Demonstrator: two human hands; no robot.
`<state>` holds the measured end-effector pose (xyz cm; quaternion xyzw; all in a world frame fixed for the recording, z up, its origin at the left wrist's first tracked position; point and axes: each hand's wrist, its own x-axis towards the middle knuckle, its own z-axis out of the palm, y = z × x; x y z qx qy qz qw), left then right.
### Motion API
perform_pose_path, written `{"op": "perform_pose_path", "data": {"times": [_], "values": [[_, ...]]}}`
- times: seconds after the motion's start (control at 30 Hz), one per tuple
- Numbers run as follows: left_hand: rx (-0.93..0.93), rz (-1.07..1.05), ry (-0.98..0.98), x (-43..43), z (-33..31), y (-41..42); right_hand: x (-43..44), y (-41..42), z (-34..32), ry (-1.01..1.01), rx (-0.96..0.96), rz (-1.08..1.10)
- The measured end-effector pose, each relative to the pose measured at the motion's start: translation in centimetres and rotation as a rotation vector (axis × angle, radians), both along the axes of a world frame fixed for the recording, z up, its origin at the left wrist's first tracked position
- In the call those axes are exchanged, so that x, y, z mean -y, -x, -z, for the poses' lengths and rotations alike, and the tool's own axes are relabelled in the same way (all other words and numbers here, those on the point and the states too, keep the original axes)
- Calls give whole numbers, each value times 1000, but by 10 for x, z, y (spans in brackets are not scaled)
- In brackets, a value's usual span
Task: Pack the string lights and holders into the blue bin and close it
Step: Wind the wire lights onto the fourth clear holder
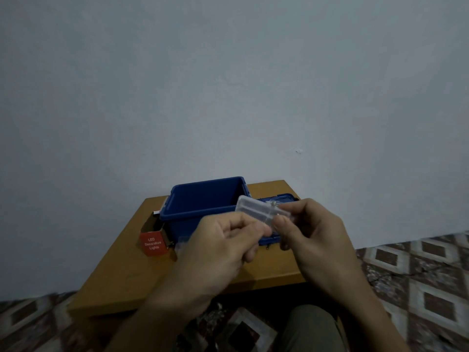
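An open blue bin (203, 199) stands on a small wooden table (127, 262). Its blue lid (279, 199) lies to the right of it, mostly hidden by my hands. In front of the bin I hold up a clear plastic battery holder (256, 208) with thin wire wound round it. My left hand (218, 252) pinches its lower left end. My right hand (314, 237) pinches its right end with thumb and forefinger. A red box (153, 243) marked "LED Decorative Lights" sits left of the bin with its flap open.
A second clear plastic piece (183, 242) peeks out on the table by my left hand. The table stands against a plain pale wall (228, 97). Patterned floor tiles (418, 275) surround it. My knee (312, 326) is at the bottom.
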<state>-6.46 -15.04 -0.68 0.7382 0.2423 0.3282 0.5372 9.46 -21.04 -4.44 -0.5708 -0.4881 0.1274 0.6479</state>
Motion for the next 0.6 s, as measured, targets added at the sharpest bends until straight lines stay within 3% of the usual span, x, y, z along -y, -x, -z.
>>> {"op": "perform_pose_path", "data": {"times": [0.1, 0.27, 0.6], "values": [[73, -30, 194, 2, 11, -4, 1, 4, -2, -67, -98, -60], [101, -46, 326, -2, 14, -7, -2, 8, -1, -91, -181, -104], [95, 86, 294, -10, 13, 1, 2, -6, -2, -11, -371, -432]]}}
